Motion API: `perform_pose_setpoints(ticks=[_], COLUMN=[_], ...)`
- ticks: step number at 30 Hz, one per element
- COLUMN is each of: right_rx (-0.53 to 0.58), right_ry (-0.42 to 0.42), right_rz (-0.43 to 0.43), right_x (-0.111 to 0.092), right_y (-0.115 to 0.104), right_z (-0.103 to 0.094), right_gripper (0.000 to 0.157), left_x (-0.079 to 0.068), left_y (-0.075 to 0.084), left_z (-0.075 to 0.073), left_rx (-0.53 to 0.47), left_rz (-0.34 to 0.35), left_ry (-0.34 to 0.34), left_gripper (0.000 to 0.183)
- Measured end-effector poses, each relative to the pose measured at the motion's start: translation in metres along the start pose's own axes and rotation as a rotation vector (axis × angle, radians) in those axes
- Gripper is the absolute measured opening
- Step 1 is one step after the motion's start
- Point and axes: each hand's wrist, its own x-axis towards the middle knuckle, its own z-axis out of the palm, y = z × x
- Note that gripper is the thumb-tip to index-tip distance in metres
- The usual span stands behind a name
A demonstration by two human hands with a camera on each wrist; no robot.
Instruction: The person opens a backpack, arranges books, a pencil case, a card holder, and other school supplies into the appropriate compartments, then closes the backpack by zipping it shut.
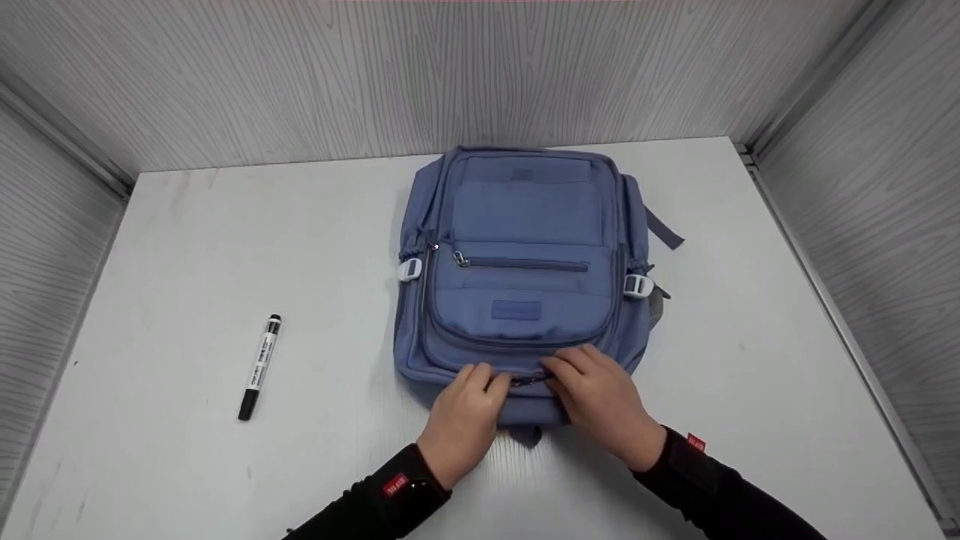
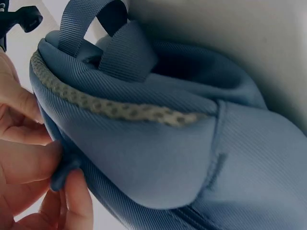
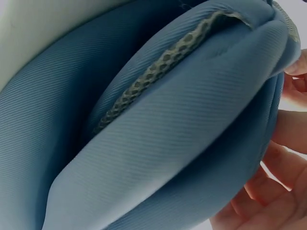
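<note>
A blue backpack point(image 1: 526, 214) lies front side up on the white table, its bottom end toward the person. Near that end, my left hand point(image 1: 463, 416) pinches the fabric beside a short dark zipper point(image 1: 531, 380). In the left wrist view, the thumb and finger of this hand point(image 2: 33, 187) squeeze a small blue fold point(image 2: 64, 171). My right hand point(image 1: 600, 401) grips the backpack at the other end of the zipper, fingers curled over the cloth. The right wrist view has its fingers point(image 3: 266, 187) along the backpack's edge; what lies under the fingertips is hidden.
A black-and-white marker point(image 1: 259, 367) lies on the table point(image 1: 322, 247) left of the backpack. A loose strap point(image 1: 663, 227) sticks out on the right, and white buckles point(image 1: 409, 269) sit at both sides. Grey panels point(image 1: 375, 75) enclose the back and sides.
</note>
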Motion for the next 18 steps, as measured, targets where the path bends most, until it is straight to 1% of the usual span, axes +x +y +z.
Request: perform_pose_setpoints(ticks=[2,3,7,9,10,13,15,18], right_rx=[-0.006,-0.008,-0.026,-0.039,-0.044,-0.056,-0.06,-0.061], right_ry=[0.013,0.023,0.067,0.081,0.087,0.1,0.11,0.12], right_rz=[-0.001,-0.006,-0.034,-0.048,-0.053,-0.06,-0.064,-0.069], right_x=[0.0,0.0,0.0,0.0,0.0,-0.001,-0.001,-0.002], right_y=[0.001,0.002,0.003,0.004,0.004,0.005,0.006,0.009], right_z=[0.003,0.004,0.01,0.011,0.012,0.012,0.013,0.012], right_gripper=[0.026,0.022,0.014,0.009,0.009,0.005,0.005,0.007], left_x=[-0.001,-0.002,-0.006,-0.007,-0.008,-0.007,-0.007,-0.006], left_y=[-0.002,-0.003,-0.017,-0.027,-0.033,-0.05,-0.061,-0.078], left_z=[-0.002,-0.003,-0.01,-0.015,-0.018,-0.026,-0.03,-0.033], left_rx=[-0.011,-0.016,-0.027,-0.037,-0.045,-0.05,-0.045,-0.021], left_rz=[-0.001,-0.006,-0.037,-0.076,-0.097,-0.174,-0.213,-0.251], left_ry=[-0.003,-0.009,-0.03,-0.056,-0.065,-0.097,-0.105,-0.106], left_gripper=[0.028,0.027,0.027,0.024,0.024,0.02,0.017,0.013])
